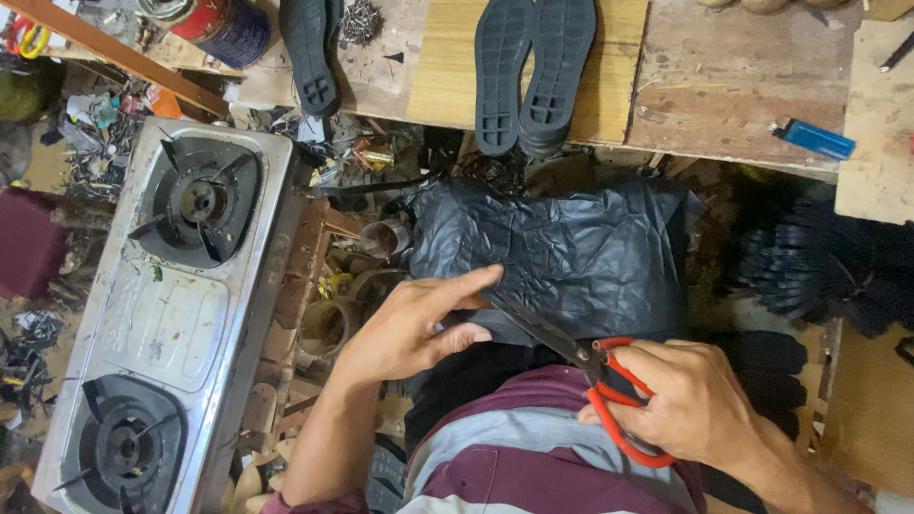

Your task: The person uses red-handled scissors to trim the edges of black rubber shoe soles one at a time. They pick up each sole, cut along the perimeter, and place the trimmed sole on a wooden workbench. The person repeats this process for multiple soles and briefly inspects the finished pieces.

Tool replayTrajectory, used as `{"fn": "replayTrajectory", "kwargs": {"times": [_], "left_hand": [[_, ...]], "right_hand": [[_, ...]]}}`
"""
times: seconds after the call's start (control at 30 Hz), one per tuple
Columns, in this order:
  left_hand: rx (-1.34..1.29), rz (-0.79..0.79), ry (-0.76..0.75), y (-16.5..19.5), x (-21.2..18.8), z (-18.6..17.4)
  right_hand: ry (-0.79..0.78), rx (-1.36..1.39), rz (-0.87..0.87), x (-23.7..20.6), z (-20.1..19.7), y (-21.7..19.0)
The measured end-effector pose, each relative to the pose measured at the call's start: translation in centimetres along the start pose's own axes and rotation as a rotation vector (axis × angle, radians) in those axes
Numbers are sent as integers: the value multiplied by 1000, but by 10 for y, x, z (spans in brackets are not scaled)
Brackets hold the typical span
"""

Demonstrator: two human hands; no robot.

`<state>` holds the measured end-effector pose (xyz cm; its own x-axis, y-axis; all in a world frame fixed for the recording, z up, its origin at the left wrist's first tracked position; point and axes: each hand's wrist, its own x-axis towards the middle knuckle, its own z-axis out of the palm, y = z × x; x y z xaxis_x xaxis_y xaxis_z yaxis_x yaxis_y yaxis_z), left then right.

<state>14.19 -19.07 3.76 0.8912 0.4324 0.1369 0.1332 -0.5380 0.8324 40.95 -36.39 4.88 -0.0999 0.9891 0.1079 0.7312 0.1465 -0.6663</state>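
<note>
- We saw the right hand [700,405] closed through the red handles of a pair of scissors [581,366], fingers curled round the loops, thumb on top.
- The dark blades ran up and to the left from that hand, their tip meeting the lower edge of a crumpled black sheet [571,252] that lay across the person's lap.
- The left hand [414,328] pinched that same edge, its forefinger stretched flat along the top of the sheet and its thumb tucked below, just beside the blade tip.
- Below the hands we noted a maroon and grey striped shirt [514,457].
- Beyond the sheet stood a wooden workbench [733,86] bearing two black shoe soles [533,71] side by side, a third sole [312,52] further left and a blue lighter [814,140] to the right.
- To the left sat a steel two-burner gas stove [167,314], with scraps and clutter around it.
</note>
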Motion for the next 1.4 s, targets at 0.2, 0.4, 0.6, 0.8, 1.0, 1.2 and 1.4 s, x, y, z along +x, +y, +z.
{"fn": "replayTrajectory", "kwargs": {"times": [0.2,0.4,0.6,0.8,1.0,1.2,1.4], "left_hand": [[131,36,-53,-8,1,-13],[219,-41,-124,-20,-2,-21],[-683,16,1222,-44,-10,-27],[-1117,-201,548,-76,-20,6],[-1404,-204,624,-89,-14,69],[-1370,-212,640,-86,-9,67],[-1324,-189,565,-88,-9,71]], "right_hand": [[-146,-9,49,-3,6,17],[-108,-17,57,-8,17,31],[103,153,411,-2,40,41],[129,271,361,7,66,36],[68,301,377,11,73,26],[57,142,240,20,62,19],[84,109,141,24,61,19]]}}
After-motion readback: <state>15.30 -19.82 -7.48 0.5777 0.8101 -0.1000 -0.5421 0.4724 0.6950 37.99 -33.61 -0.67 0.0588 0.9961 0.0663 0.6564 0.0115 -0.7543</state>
